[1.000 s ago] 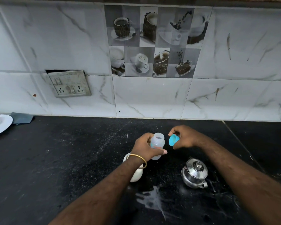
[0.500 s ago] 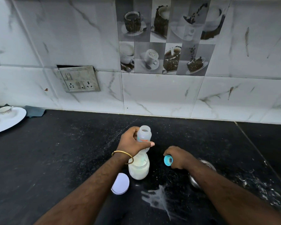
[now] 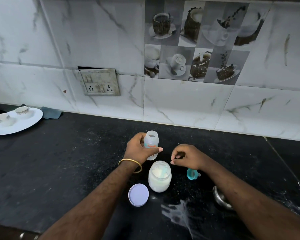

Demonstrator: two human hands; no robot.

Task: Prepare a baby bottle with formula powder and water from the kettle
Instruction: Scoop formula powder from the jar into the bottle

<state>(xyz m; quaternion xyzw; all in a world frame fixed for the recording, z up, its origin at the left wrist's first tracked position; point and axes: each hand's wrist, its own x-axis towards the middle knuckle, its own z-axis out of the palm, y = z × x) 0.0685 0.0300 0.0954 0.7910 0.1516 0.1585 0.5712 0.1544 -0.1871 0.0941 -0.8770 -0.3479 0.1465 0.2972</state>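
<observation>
My left hand (image 3: 139,148) grips a small clear baby bottle (image 3: 151,141), uncapped and upright above the black counter. Just in front of it stands an open jar of white formula powder (image 3: 160,177) with a pale scoop lying inside. The jar's lilac lid (image 3: 138,194) lies flat to its left. My right hand (image 3: 186,156) hovers right of the jar with loosely curled fingers and holds nothing. The bottle's teal cap with teat (image 3: 192,174) lies on the counter beneath my right wrist. A steel kettle (image 3: 221,199) is mostly hidden behind my right forearm.
White spilled powder (image 3: 177,213) smears the counter in front of the jar. A white plate (image 3: 16,121) with two cups sits far left beside a dark cloth (image 3: 51,113). The tiled wall carries a socket panel (image 3: 100,82).
My right hand has set the teal cap down on the counter and lifted away, holding nothing. My left hand still holds the bottle. The camera has tilted, showing the jar and lid fully.
</observation>
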